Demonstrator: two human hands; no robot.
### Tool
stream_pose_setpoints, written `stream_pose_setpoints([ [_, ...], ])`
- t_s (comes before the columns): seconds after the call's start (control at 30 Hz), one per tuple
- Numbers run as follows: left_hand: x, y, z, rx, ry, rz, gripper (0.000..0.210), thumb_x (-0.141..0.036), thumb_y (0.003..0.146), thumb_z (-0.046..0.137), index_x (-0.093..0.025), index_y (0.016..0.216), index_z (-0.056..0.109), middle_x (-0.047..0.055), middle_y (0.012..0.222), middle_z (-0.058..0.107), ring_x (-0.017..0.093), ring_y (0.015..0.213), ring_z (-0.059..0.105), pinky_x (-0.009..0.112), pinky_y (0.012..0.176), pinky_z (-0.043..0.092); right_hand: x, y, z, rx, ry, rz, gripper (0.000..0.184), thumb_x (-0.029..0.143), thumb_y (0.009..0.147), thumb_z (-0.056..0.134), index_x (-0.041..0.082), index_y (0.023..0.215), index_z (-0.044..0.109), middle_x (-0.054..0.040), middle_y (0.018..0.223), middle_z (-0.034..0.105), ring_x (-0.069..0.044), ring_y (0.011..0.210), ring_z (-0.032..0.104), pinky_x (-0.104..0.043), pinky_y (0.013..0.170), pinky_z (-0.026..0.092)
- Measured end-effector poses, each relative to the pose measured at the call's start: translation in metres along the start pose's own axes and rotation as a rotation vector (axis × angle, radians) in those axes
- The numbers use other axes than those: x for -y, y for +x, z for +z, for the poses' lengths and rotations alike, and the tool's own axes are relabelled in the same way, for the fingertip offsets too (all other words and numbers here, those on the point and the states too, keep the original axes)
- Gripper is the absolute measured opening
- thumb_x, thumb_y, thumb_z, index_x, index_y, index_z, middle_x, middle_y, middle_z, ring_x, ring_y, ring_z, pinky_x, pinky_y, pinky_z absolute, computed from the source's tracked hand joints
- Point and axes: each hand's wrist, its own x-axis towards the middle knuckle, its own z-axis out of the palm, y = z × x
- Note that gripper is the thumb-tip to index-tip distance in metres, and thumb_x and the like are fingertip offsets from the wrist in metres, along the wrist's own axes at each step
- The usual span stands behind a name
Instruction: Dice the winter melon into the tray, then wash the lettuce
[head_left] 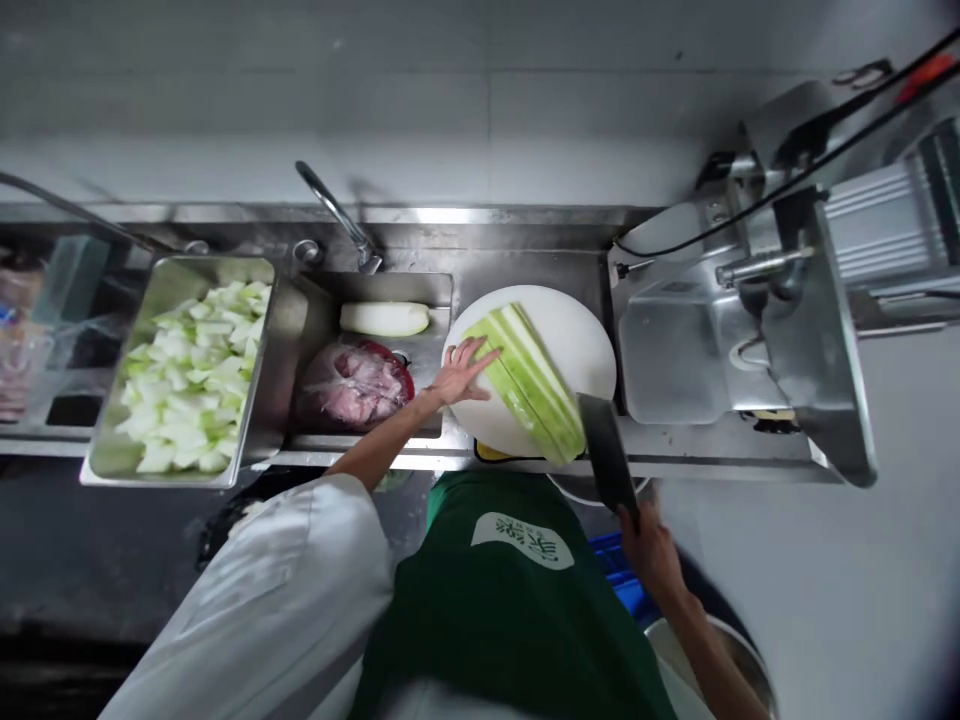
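1. green gourd (525, 385): split lengthwise into long sections; lies slantwise on the round cutting board (581, 335), lower end at the board's near edge; part of its left side hidden under fingers.
2. left hand (460, 375): bare, fingers spread wide, fingertips on the gourd's upper left side; contact of the thumb with the board cannot be told.
3. right hand (651, 548): closed around the handle of a cleaver; handle mostly covered by the grip.
4. cleaver (609, 455): dark, broad blade, its far end just beside the gourd's lower end; whether they touch cannot be told.
5. yellow item (491, 453): under the board's near edge, mostly covered; kind unclear.
6. steel pan (157, 481): at left, holding pale green cut chunks (191, 380); depth of the pile hidden.
7. sink (440, 350): between pan and board; inside, a pale peeled gourd (385, 319) and pink contents (352, 385) under wrinkled clear plastic, blurred by glare, in a red bowl partly masked by them.
8. steel machine (814, 380): at right, running to the frame's edge; details smeared.
9. blue object (611, 560): below, largely behind the green apron (510, 610); kind unclear.
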Motion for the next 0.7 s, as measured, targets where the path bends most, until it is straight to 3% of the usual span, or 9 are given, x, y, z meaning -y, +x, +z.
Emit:
stream_pose_setpoints([
  [0.07, -0.006, 0.015, -0.011, 0.132, 0.091, 0.116, 0.104, -0.046, 0.07, 0.092, -0.03, 0.159, 0.042, 0.018, 0.17, 0.025, 0.049, 0.156, 0.017, 0.076, 0.118, 0.02, -0.005, -0.011, 0.002, -0.112, 0.085, 0.175, 0.034, 0.047, 0.097, 0.04, 0.019, 0.102, 0.059, -0.0091, 0.069, 0.064, -0.028, 0.065, 0.065, -0.032, 0.059, 0.037],
  [0.17, -0.024, 0.064, -0.016, 0.288, 0.115, 0.326, 0.104, -0.046, 0.071, 0.09, -0.028, 0.161, 0.04, 0.017, 0.17, 0.025, 0.048, 0.159, 0.014, 0.077, 0.118, 0.021, 0.0, -0.016, 0.008, -0.22, 0.219, 0.363, 0.04, 0.048, 0.095, 0.04, 0.016, 0.11, 0.059, -0.0098, 0.071, 0.065, -0.03, 0.07, 0.065, -0.035, 0.064, 0.043],
  [0.27, -0.044, 0.113, -0.01, 0.476, 0.082, 0.519, 0.11, -0.053, 0.065, 0.091, -0.022, 0.159, 0.044, 0.02, 0.167, 0.035, 0.048, 0.158, 0.022, 0.073, 0.122, 0.022, 0.007, -0.017, 0.011, -0.236, 0.403, 0.483, 0.036, 0.047, 0.095, 0.041, 0.017, 0.107, 0.059, -0.0072, 0.064, 0.063, -0.028, 0.064, 0.064, -0.036, 0.064, 0.047],
  [0.33, -0.052, 0.132, -0.006, 0.593, 0.099, 0.561, 0.114, -0.057, 0.058, 0.093, -0.019, 0.156, 0.048, 0.023, 0.162, 0.042, 0.049, 0.154, 0.03, 0.069, 0.125, 0.02, 0.009, -0.018, 0.014, -0.219, 0.506, 0.522, 0.035, 0.048, 0.095, 0.042, 0.018, 0.104, 0.058, -0.0065, 0.062, 0.062, -0.027, 0.059, 0.062, -0.036, 0.062, 0.048],
  [0.4, -0.055, 0.139, -0.004, 0.649, 0.112, 0.546, 0.114, -0.059, 0.054, 0.093, -0.02, 0.153, 0.052, 0.023, 0.159, 0.047, 0.049, 0.151, 0.036, 0.067, 0.126, 0.019, 0.008, -0.019, 0.015, -0.222, 0.532, 0.542, 0.034, 0.049, 0.094, 0.043, 0.02, 0.103, 0.058, -0.006, 0.062, 0.062, -0.027, 0.059, 0.061, -0.036, 0.061, 0.047],
  [0.5, -0.056, 0.14, -0.004, 0.645, 0.073, 0.483, 0.111, -0.062, 0.054, 0.092, -0.023, 0.151, 0.054, 0.02, 0.156, 0.051, 0.049, 0.151, 0.037, 0.066, 0.124, 0.025, 0.01, -0.017, 0.016, -0.249, 0.496, 0.546, 0.032, 0.046, 0.092, 0.045, 0.02, 0.102, 0.059, -0.0054, 0.064, 0.062, -0.026, 0.062, 0.061, -0.035, 0.062, 0.046],
  [0.6, -0.059, 0.139, -0.005, 0.679, 0.104, 0.464, 0.116, -0.062, 0.053, 0.091, -0.02, 0.153, 0.052, 0.022, 0.158, 0.048, 0.052, 0.152, 0.032, 0.068, 0.12, 0.029, 0.013, -0.01, 0.015, -0.222, 0.499, 0.519, 0.031, 0.042, 0.092, 0.045, 0.018, 0.103, 0.061, -0.0059, 0.066, 0.063, -0.025, 0.064, 0.062, -0.034, 0.064, 0.045],
  [0.7, -0.061, 0.14, -0.003, 0.728, 0.171, 0.486, 0.118, -0.06, 0.052, 0.092, -0.019, 0.154, 0.051, 0.023, 0.163, 0.042, 0.053, 0.154, 0.026, 0.069, 0.121, 0.024, 0.014, 0.0, 0.013, -0.207, 0.504, 0.49, 0.037, 0.042, 0.093, 0.044, 0.015, 0.11, 0.062, -0.0043, 0.064, 0.061, -0.025, 0.062, 0.061, -0.034, 0.064, 0.045],
])
